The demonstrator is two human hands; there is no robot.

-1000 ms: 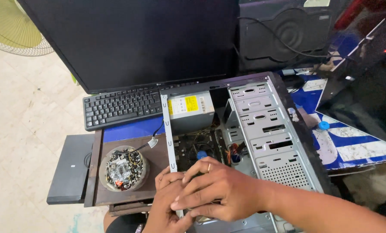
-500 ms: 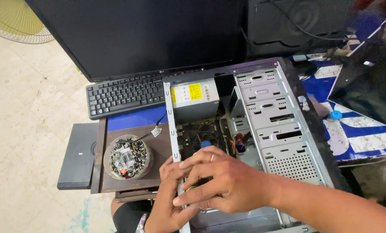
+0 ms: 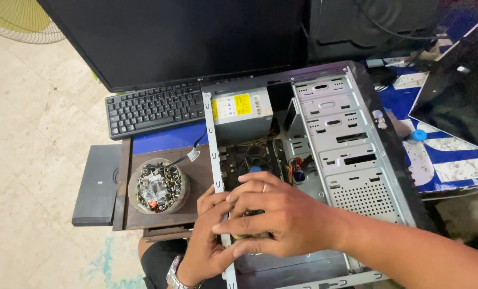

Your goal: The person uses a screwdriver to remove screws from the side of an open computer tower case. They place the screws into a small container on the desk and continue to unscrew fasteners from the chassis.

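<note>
Where the case rim [image 3: 213, 160] runs, both hands' fingers [image 3: 247, 187] inside it.

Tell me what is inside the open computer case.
Inside the computer case: a grey power supply, a fan, and coloured wires. The right hand and left hand cover the lower board.

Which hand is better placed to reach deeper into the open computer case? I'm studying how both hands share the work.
Probably the right hand: it lies over the open computer case, fingers spread above the board. The left hand sits lower at the case's side rail, partly covered by the right.
</note>
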